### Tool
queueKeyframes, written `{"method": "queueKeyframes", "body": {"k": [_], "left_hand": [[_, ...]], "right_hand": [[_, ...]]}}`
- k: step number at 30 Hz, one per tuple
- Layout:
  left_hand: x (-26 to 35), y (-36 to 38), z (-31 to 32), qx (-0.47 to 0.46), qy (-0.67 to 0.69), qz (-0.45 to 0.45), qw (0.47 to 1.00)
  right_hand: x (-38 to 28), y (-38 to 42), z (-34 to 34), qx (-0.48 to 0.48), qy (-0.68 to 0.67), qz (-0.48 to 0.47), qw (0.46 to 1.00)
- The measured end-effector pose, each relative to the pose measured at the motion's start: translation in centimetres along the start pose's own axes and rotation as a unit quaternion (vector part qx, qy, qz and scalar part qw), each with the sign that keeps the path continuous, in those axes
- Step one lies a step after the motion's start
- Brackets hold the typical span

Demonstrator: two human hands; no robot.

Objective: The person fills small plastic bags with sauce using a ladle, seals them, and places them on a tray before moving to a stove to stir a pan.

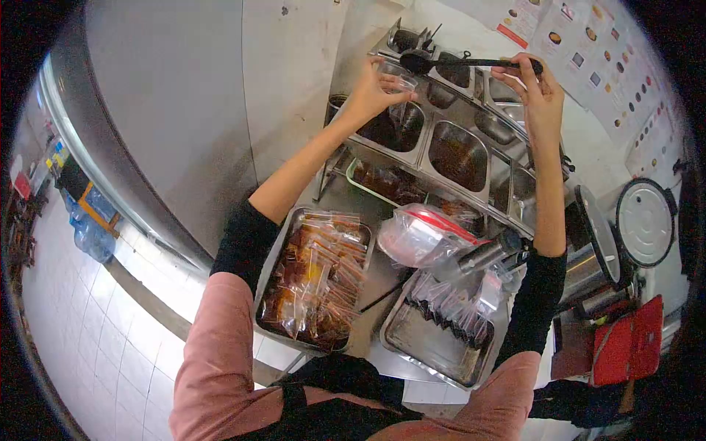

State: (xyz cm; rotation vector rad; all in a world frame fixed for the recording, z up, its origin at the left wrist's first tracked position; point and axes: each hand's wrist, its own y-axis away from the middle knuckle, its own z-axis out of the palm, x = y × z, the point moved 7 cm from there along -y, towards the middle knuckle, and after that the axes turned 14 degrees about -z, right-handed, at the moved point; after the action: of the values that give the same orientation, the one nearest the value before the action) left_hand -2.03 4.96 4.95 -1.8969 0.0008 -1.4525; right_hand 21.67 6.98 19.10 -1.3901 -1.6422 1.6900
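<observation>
My left hand (pixel 379 92) pinches a small clear plastic bag (pixel 399 87) by its top, above a steel pan of dark sauce (pixel 393 131). In my right hand (pixel 535 88) is the handle end of a long black ladle (pixel 471 63), held roughly level. The ladle's bowl is just above the bag's mouth; what it holds cannot be made out. Beside the dark sauce sits a second pan with brown liquid (pixel 458 156). Both pans rest in a steel rack.
A tray of filled bags (pixel 312 279) is at the lower left. Another metal tray (pixel 434 353) bears several small dark-filled bags. Between them and the rack lies a red-edged plastic bag (pixel 423 235). A steel pot (pixel 585 272) and a round lid (pixel 645 222) are at the right.
</observation>
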Motion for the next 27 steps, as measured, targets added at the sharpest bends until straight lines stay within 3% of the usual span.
{"method": "queueKeyframes", "body": {"k": [27], "left_hand": [[0.9,-0.3,-0.2,-0.015,0.036,-0.009,0.999]], "right_hand": [[-0.7,0.9,0.5,0.035,-0.009,-0.014,0.999]]}}
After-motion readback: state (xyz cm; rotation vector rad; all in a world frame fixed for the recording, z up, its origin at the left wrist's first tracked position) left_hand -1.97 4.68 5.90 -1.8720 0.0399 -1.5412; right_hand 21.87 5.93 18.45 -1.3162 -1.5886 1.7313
